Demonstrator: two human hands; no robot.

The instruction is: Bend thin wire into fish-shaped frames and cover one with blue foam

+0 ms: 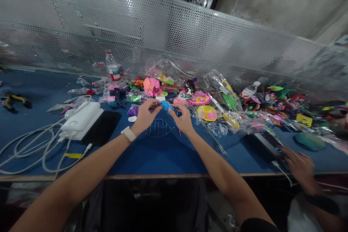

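Both my hands meet over the blue table top (pixel 152 156) and pinch one lump of blue clay (pixel 165 106) between their fingertips. My left hand (pixel 144 115), with a white band at the wrist, grips it from the left. My right hand (pixel 182 117) grips it from the right. Just below the hands lies a flat wire mesh shaped like a fish (pixel 158 128). A thin pink stick (pixel 179 130) lies beside my right wrist.
Bags of coloured clay and finished clay figures (pixel 206 105) crowd the back of the table. A white power bank (pixel 81 117), a black phone (pixel 102 127) and white cables (pixel 32 145) lie left. A water bottle (pixel 112 67) stands behind. Another person's hand (pixel 299 165) rests by a device at right.
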